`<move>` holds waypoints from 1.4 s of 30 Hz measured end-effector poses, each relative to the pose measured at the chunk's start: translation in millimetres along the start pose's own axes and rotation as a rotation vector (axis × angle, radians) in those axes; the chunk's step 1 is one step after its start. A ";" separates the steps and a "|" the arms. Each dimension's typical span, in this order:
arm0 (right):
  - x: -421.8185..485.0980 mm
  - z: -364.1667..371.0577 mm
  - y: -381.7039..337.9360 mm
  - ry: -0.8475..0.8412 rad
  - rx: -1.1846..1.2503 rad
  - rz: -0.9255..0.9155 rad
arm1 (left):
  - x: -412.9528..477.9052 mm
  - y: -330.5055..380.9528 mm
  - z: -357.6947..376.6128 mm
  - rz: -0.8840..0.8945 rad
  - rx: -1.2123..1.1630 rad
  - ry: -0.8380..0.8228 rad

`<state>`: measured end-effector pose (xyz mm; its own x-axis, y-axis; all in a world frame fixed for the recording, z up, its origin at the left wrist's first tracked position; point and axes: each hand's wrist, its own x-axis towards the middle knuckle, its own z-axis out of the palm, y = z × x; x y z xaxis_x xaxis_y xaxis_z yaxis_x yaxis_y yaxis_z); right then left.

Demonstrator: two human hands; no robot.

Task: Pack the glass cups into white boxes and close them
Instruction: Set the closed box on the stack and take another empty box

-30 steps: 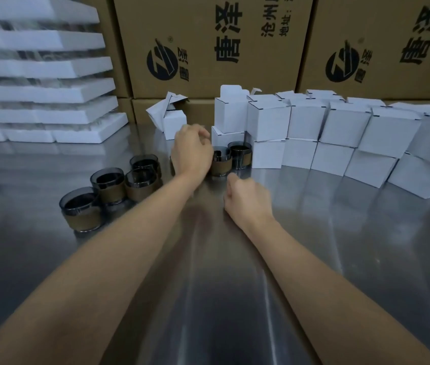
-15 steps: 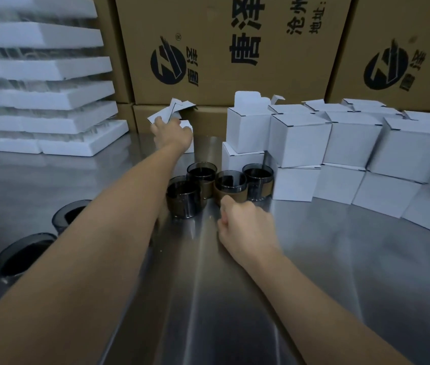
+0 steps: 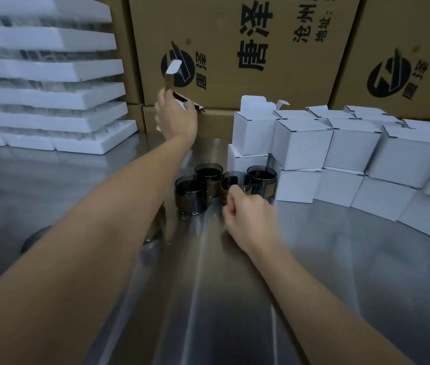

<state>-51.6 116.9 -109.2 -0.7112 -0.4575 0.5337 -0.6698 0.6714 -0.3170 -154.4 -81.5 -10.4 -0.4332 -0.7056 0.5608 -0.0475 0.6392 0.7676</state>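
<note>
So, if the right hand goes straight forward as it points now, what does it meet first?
Probably the glass cup just ahead of the right hand; white boxes stand behind it.

head view, forward-down, close over hands [image 3: 248, 217]

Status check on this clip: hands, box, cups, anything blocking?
Left hand holds an open white box in the air. Right hand curled at a cup, grip unclear. Four cups clustered, unpacked, by the box stack. Nothing blocking.

Front: bare table [image 3: 208, 299] — passable | centre: cups [image 3: 191, 196] | right: box wall [image 3: 353, 151] | left: foam trays [image 3: 50, 109]
</note>
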 end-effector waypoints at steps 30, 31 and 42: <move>-91.6 -75.2 13.6 0.463 0.847 0.351 | -261.6 35.5 -112.4 -0.039 -0.580 -0.779; -91.3 -75.2 13.5 0.472 0.841 0.355 | -261.6 35.2 -112.4 -0.041 -0.591 -0.781; -85.9 -77.1 21.5 0.596 0.748 0.517 | -260.5 35.8 -111.0 -0.092 -0.678 -0.543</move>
<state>11.5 215.6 -101.4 -0.8616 0.2705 0.4295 -0.4233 0.0839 -0.9021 56.7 91.2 -94.6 -0.8313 -0.3920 0.3941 0.3671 0.1452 0.9188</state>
